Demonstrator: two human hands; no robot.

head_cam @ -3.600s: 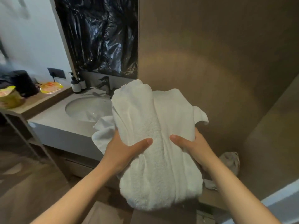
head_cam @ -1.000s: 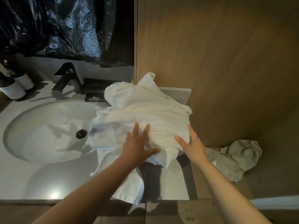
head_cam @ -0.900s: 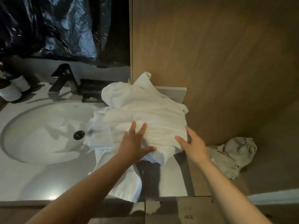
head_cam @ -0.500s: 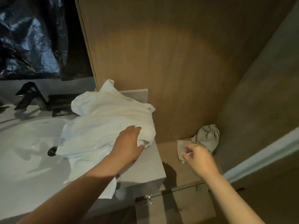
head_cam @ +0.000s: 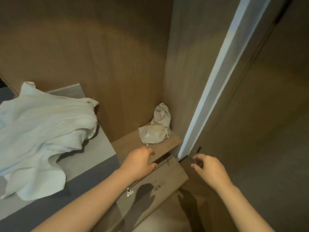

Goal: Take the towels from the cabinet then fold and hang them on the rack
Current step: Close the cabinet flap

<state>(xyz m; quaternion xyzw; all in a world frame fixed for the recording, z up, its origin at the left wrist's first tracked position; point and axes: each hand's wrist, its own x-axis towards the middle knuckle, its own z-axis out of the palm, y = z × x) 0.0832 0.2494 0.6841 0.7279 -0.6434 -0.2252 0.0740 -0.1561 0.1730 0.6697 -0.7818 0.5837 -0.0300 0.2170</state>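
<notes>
A crumpled white towel (head_cam: 41, 131) lies on the grey counter (head_cam: 93, 158) at the left, one end hanging over the front edge. My left hand (head_cam: 140, 163) hovers right of it, over the wooden shelf (head_cam: 127, 148) and the top edge of the open cabinet door (head_cam: 160, 181); its fingers are loosely curled and hold nothing. My right hand (head_cam: 209, 168) is further right, near the foot of the white door frame (head_cam: 215, 81), fingers relaxed and empty. No rack is in view.
A grey cloth bundle (head_cam: 157, 129) sits in the back corner of the shelf against the wooden walls. A dark door panel (head_cam: 267, 114) fills the right side. Metal hinges (head_cam: 129, 192) show on the open cabinet door.
My left hand has left the white towel and moved right to the shelf edge. My right hand has drawn back from the grey bundle toward the door frame. The view has swung right.
</notes>
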